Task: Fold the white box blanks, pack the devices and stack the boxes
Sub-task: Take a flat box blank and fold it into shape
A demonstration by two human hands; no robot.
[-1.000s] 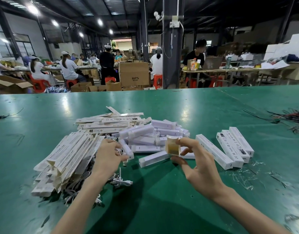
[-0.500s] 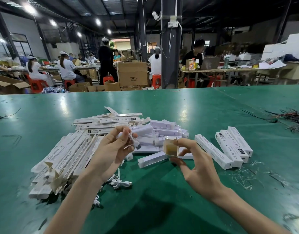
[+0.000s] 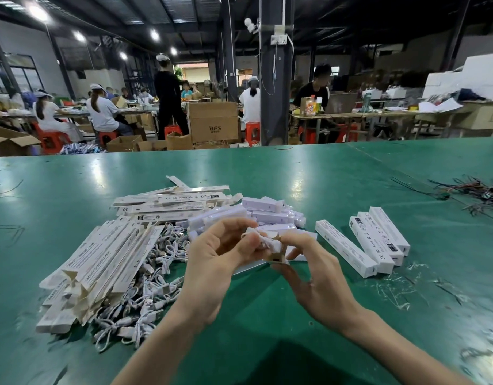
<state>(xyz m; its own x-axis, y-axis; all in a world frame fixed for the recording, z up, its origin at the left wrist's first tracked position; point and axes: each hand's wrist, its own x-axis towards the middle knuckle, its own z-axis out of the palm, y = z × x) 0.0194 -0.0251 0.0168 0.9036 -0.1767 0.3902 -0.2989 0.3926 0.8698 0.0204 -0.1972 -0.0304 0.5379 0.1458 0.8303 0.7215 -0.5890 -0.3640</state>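
Observation:
My right hand (image 3: 317, 276) grips the open end of a long white box (image 3: 277, 255) whose body lies on the green table (image 3: 267, 343). My left hand (image 3: 214, 259) pinches a small white coiled cable (image 3: 257, 237) right at that open end. Flat white box blanks (image 3: 106, 262) are heaped at the left, with more blanks (image 3: 170, 202) behind. Several white bar-shaped devices (image 3: 263, 209) are piled just beyond my hands. Three closed boxes (image 3: 376, 240) lie side by side at the right.
A tangle of white cables (image 3: 145, 304) lies under and beside the blanks at the left. Plastic scraps (image 3: 398, 290) litter the table at the right, and dark wires (image 3: 478, 193) lie at the far right. Other people work at tables beyond the far edge.
My left hand lifted a coiled cable from the pile at the left and carried it right to the box's open end. My right hand has kept hold of the box.

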